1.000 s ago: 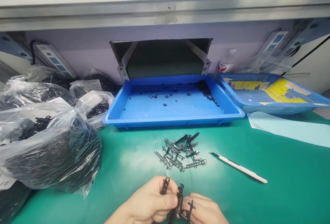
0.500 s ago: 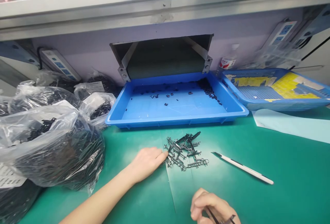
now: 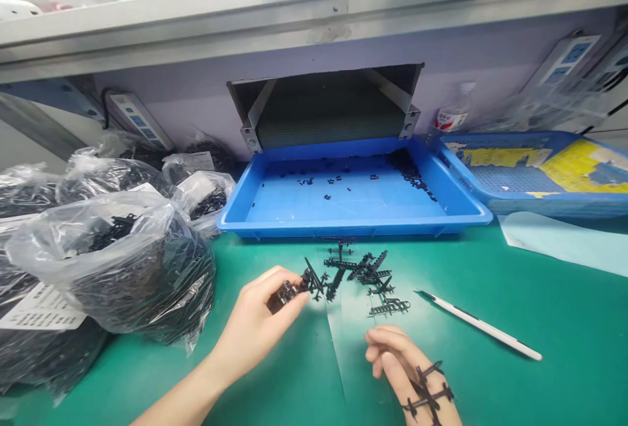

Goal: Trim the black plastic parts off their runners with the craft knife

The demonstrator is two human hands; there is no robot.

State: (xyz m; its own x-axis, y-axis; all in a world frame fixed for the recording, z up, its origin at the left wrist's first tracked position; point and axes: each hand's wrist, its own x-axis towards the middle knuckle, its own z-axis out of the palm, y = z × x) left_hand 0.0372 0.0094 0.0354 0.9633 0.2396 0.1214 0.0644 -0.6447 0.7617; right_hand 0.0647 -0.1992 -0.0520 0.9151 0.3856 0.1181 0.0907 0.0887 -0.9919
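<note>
My left hand is closed around several small black plastic parts, pinched between thumb and fingers at the left edge of a loose pile. That pile of black toothed plastic strips and runners lies on the green mat. My right hand, fingers curled, is low in front of the pile and does not touch it. A cross-shaped black plastic runner lies against its thumb and wrist and seems gripped there; the exact grip is partly hidden. A white pen-like tool with a dark tip lies right of the pile.
Behind the pile is a blue tray with small black bits, under a conveyor opening. Clear bags of black parts crowd the left. At the right stand a blue basket and a bottle; a pale sheet lies in front.
My left hand has turned and now holds black parts taken at the pile's left side. The pile is more spread out. The runner at my right hand shows more fully. The view has shifted slightly left.
</note>
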